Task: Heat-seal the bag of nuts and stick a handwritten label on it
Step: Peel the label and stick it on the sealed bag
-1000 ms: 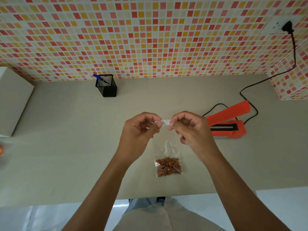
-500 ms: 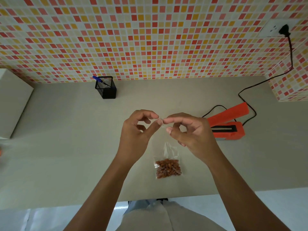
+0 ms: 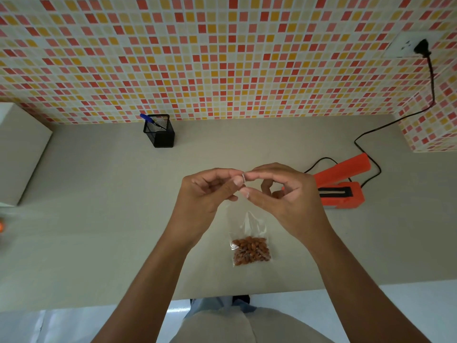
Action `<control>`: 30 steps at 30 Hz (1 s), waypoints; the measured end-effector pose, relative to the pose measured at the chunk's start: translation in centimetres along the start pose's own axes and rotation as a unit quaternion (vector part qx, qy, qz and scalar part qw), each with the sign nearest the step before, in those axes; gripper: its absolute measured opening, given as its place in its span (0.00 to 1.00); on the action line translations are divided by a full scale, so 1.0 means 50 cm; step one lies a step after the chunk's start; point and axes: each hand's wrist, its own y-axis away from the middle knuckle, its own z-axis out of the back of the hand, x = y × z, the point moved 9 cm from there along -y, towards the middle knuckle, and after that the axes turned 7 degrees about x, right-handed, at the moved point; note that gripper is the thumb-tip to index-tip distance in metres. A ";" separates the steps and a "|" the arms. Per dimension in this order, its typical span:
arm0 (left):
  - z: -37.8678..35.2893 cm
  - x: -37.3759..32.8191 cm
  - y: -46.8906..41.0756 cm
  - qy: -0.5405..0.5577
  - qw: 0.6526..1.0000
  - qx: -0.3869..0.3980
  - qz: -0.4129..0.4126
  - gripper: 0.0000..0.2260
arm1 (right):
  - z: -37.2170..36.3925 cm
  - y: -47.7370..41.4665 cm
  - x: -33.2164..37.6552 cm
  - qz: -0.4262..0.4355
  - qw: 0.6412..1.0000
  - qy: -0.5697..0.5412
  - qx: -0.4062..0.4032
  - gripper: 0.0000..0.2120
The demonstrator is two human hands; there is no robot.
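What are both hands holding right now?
Left hand: pinching the small label at its fingertips.
Right hand: fingertip on the same label; grip cannot be told.

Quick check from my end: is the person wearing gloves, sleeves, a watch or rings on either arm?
No. The left hand and right hand are both bare, with no gloves, and no rings show. Both forearms are uncovered down to the bottom edge of the picture, with no sleeves, watch or bands. Fingernails are short and unpainted. The only clothing visible is a light-coloured garment low between the arms.
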 end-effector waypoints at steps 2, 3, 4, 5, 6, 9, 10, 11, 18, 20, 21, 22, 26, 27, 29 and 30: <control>0.001 -0.009 0.001 -0.013 1.000 -0.006 -0.010 0.08 | 0.000 -0.002 0.007 0.001 1.000 0.007 -0.004 0.10; 0.001 -0.014 0.002 -0.019 1.000 -0.007 -0.013 0.08 | 0.000 -0.003 0.012 0.005 1.000 0.009 -0.003 0.10; 0.000 -0.017 0.002 -0.022 1.000 -0.005 -0.013 0.08 | 0.000 -0.005 0.019 0.012 1.000 0.007 0.000 0.09; -0.002 -0.020 0.003 -0.023 1.000 -0.002 -0.011 0.08 | 0.000 -0.007 0.025 0.019 1.000 0.002 0.004 0.09; -0.003 -0.021 0.003 -0.021 1.000 0.001 -0.008 0.07 | 0.001 -0.008 0.030 0.023 1.000 -0.005 0.008 0.09; -0.003 -0.023 0.002 -0.008 1.000 0.008 0.000 0.08 | -0.001 -0.012 0.034 0.015 0.999 -0.038 0.030 0.11; -0.004 -0.024 0.001 -0.006 1.000 0.011 0.003 0.08 | -0.001 -0.014 0.032 0.009 0.998 -0.054 0.036 0.11; -0.005 -0.023 0.001 -0.005 1.000 0.013 0.007 0.09 | 0.000 -0.015 0.030 0.002 0.997 -0.068 0.040 0.11; -0.008 -0.019 -0.003 0.016 0.999 0.027 0.034 0.09 | 0.001 -0.021 0.019 -0.014 0.994 -0.092 0.066 0.09; -0.009 -0.018 -0.004 0.017 0.999 0.026 0.038 0.09 | 0.003 -0.021 0.022 -0.008 0.994 -0.083 0.065 0.09; -0.008 -0.018 -0.004 0.016 0.999 0.025 0.040 0.09 | 0.002 -0.022 0.023 -0.007 0.995 -0.080 0.065 0.09; -0.008 -0.019 -0.004 0.014 0.999 0.024 0.041 0.09 | 0.002 -0.022 0.023 -0.008 0.995 -0.077 0.065 0.09; -0.009 -0.019 -0.006 0.009 0.999 0.023 0.043 0.10 | 0.002 -0.024 0.021 -0.015 0.995 -0.070 0.064 0.08; -0.009 -0.018 -0.006 0.009 0.999 0.024 0.045 0.10 | 0.002 -0.024 0.020 -0.016 0.996 -0.068 0.064 0.08; -0.010 -0.017 -0.006 0.011 0.999 0.025 0.047 0.10 | 0.002 -0.024 0.019 -0.020 0.996 -0.064 0.061 0.07; -0.010 -0.016 -0.006 0.012 0.998 0.026 0.048 0.10 | 0.002 -0.024 0.018 -0.022 0.996 -0.065 0.059 0.07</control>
